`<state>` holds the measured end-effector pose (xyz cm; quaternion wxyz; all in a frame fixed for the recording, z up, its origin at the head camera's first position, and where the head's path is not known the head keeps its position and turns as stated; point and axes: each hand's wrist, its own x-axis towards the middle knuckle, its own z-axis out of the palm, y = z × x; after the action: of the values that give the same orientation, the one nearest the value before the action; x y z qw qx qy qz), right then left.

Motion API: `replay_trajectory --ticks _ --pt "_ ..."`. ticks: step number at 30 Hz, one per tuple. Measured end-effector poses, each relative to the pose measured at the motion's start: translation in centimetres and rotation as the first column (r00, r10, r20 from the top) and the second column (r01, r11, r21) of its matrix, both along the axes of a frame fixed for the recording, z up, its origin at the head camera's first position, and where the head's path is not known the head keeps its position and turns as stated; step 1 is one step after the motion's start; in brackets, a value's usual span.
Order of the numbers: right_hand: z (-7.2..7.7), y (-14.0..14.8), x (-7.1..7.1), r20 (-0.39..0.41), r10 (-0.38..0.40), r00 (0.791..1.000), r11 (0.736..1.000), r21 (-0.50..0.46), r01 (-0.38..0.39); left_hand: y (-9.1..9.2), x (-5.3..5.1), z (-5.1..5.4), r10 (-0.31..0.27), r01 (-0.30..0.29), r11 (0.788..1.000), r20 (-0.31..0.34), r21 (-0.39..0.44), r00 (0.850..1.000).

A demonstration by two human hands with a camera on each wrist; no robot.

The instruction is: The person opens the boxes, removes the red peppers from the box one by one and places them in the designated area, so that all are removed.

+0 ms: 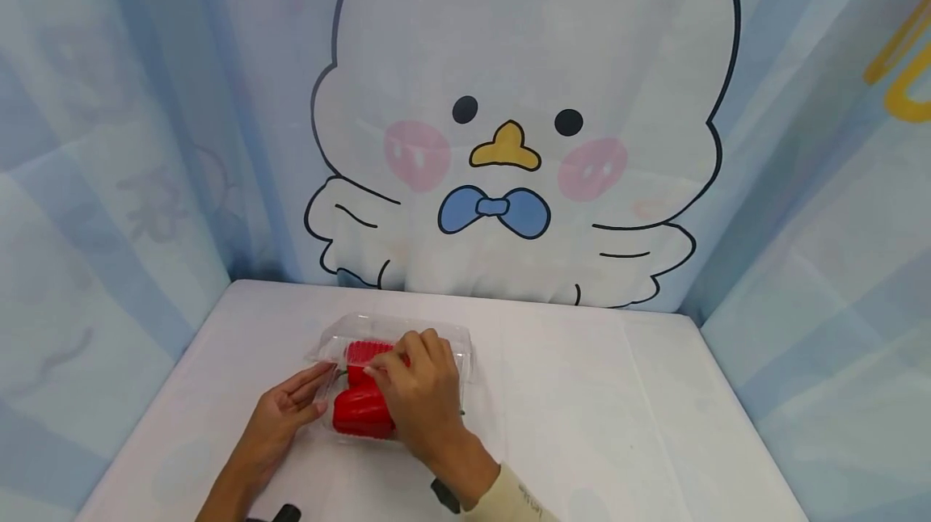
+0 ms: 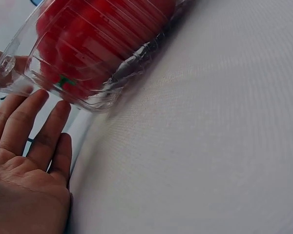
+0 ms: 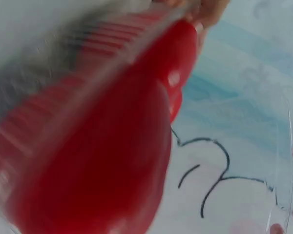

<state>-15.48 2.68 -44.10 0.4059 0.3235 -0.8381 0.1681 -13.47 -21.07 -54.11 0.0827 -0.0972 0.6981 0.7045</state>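
So the peppers (image 1: 364,413) are sitting in the clear box (image 2: 94,101), at least 2 of them, could be more but the ribbed plastic messes with the count. A green stem (image 2: 65,81) shows through the box wall, on the side by the left hand (image 1: 287,409). That hand is pretty wide, fingers nearly straight, tips right up at the left side of the box, steadying it rather than gripping, if you ask me

Right hand (image 1: 420,389) is over the right side of the box, fingers curled, thumb and finger narrowed to a pinch. I reckon it's holding the lid (image 3: 283,136), tho clear plastic over a pale table (image 1: 582,401) is a pain to make out

Progress wise: peppers in the box, done. Lid seated on the box, doesn't look done, since in the right wrist view it seems to stand apart from the peppers. Can't tell from this if it's on its way up or down tbh. Behind the box there's a curtain (image 1: 276,37) with a big cartoon bird (image 1: 524,37) on it
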Motion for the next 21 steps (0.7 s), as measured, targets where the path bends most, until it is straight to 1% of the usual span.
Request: replay_trajectory --ticks 4,9,16,18,21 --pt "0.9 0.7 -1.5 -0.036 0.017 0.999 1.000 -0.005 -0.017 0.0 -0.1 -0.1 -0.010 0.011 1.000 -0.029 0.012 1.000" --pt "1.9 1.8 -3.2 -0.056 0.020 0.998 0.999 -0.047 -0.022 0.0 0.1 -0.1 -0.016 0.016 1.000 -0.041 0.004 0.999" --pt "2.4 3.6 -5.1 -0.034 0.001 0.999 0.994 -0.108 -0.005 0.0 0.2 0.1 -0.019 0.019 1.000 -0.029 -0.014 0.999" --pt "2.3 4.0 -5.6 -0.023 0.015 1.000 0.990 -0.139 -0.018 0.0 0.1 0.1 -0.014 0.014 1.000 -0.024 -0.010 1.000" --pt "2.3 4.6 -6.3 0.008 0.056 0.998 0.978 -0.200 -0.054 0.1 0.0 0.0 -0.014 0.014 1.000 -0.021 -0.003 1.000"
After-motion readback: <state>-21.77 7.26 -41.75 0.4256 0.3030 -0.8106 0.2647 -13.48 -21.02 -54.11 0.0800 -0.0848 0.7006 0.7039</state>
